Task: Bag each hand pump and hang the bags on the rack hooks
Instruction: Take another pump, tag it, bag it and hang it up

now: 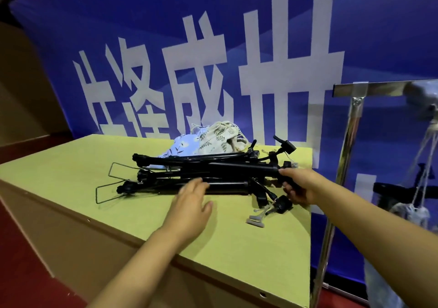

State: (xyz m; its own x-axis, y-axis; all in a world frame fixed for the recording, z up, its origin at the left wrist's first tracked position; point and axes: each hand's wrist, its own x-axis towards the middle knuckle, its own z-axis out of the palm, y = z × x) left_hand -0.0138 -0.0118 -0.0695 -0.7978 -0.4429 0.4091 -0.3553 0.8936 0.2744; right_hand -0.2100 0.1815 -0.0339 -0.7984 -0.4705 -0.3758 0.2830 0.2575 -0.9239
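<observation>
Close to us, our left hand (pixel 193 199) lies flat with loose fingers, its tips touching the nearest pump (pixel 220 185) and holding nothing. Our right hand (pixel 297 188) is curled round the handle end of a pump on the right side of the pile (pixel 201 172). We think the step now is to pull one pump free. To do it well, we should hold the pile still with the flat hand and lift the gripped pump slowly, because the hoses and thin wire feet are tangled and could drag the others off the table (pixel 71 179). We count about four black pumps lying side by side, but they cross over each other, so we cannot be sure. Behind the pile lie two cloth bags (pixel 213 141), one blue and one pale with leaves. Farther right stands the shiny rack (pixel 350 122), and one filled bag (pixel 412 215) seems to hang from it already, a pump handle poking out.
</observation>
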